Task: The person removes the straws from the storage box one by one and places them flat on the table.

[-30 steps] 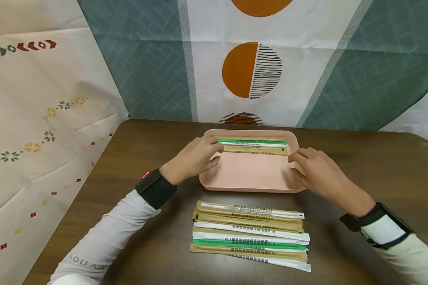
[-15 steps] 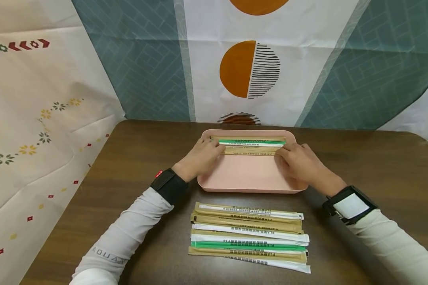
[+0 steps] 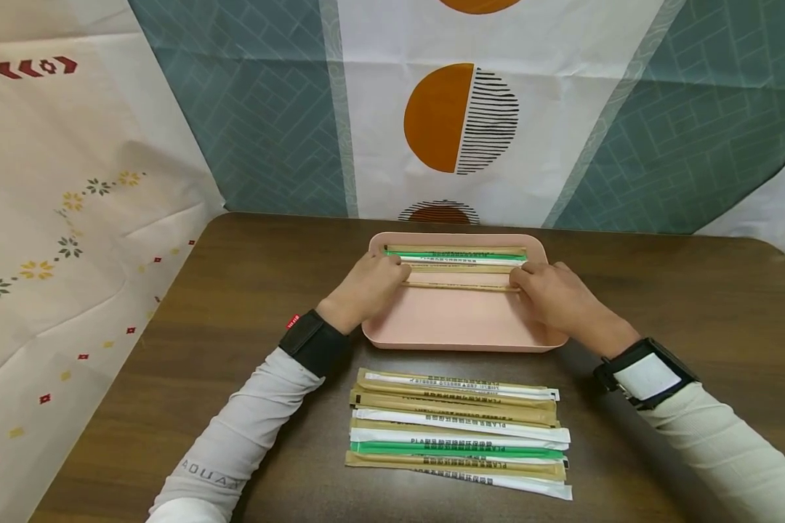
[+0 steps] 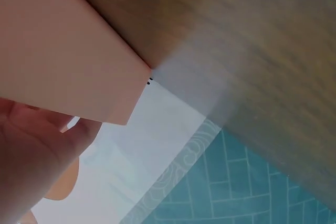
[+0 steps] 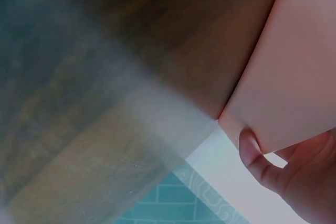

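A tan wrapped straw point(image 3: 461, 287) spans the pink tray point(image 3: 458, 323) from side to side. My left hand point(image 3: 368, 285) pinches its left end, and my right hand point(image 3: 549, 290) pinches the right end; the fingertips hide both ends. Its narrow edge faces up, a little in front of several other wrapped straws in the tray, among them a green straw point(image 3: 464, 255) and a white one. In the left wrist view the tray wall point(image 4: 68, 61) covers part of my fingers. The right wrist view has my thumb point(image 5: 251, 148) near the tray's corner.
Between my forearms, a row of wrapped straws point(image 3: 458, 449) in tan, white and green lies on the brown wooden table point(image 3: 661, 290), in front of the tray. Patterned cloth point(image 3: 262, 109) hangs behind the table and along its left side.
Both hands have reached into the tray from its sides and taken the ends of the nearest tan straw. That straw has shifted toward me, apart from the others, and turned onto its edge.
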A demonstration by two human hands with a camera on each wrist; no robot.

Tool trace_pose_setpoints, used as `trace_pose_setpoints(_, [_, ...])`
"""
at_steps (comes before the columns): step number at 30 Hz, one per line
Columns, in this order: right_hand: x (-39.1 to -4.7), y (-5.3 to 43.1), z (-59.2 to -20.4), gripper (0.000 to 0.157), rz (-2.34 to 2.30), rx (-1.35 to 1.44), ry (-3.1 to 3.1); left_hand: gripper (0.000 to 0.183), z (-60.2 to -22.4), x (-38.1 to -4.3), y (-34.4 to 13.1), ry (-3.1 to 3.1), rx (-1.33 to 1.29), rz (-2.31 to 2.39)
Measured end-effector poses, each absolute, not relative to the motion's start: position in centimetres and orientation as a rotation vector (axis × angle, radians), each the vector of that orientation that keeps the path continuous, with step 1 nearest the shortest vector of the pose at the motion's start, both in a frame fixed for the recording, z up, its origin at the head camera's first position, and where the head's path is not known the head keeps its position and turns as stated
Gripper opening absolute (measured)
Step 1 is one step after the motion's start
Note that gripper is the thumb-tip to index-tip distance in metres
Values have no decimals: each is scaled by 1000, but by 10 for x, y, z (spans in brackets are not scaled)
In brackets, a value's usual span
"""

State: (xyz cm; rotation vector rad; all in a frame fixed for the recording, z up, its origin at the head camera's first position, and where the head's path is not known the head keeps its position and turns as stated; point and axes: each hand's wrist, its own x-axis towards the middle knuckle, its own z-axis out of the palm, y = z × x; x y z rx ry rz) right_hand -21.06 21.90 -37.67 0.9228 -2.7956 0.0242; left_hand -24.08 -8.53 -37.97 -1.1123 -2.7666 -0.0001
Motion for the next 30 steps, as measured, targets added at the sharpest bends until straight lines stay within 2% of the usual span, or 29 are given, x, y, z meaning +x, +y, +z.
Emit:
trace_pose_setpoints(8, [-197, 221, -376, 16, 35, 873, -2759, 10, -379, -231, -90, -2667, -1156, -49])
trace_pose_setpoints(15, [-146, 221, -352, 32, 145, 998, -2473, 12, -352, -181, -113, -2510, -1203, -212])
trace_pose_setpoints(18, [-120, 221, -346, 8, 192, 1062, -2397, 14, -344, -153, -124, -2448, -1259, -266])
trace_pose_setpoints(22, [-92, 220, -347, 50, 237, 1086, -2363, 18, -340, -122, -133, -2374, -1336, -279])
trace_pose_setpoints(30, [-54, 215, -360, 50, 269, 1068, -2391, 30, -352, -86, -140, -2308, -1419, -292])
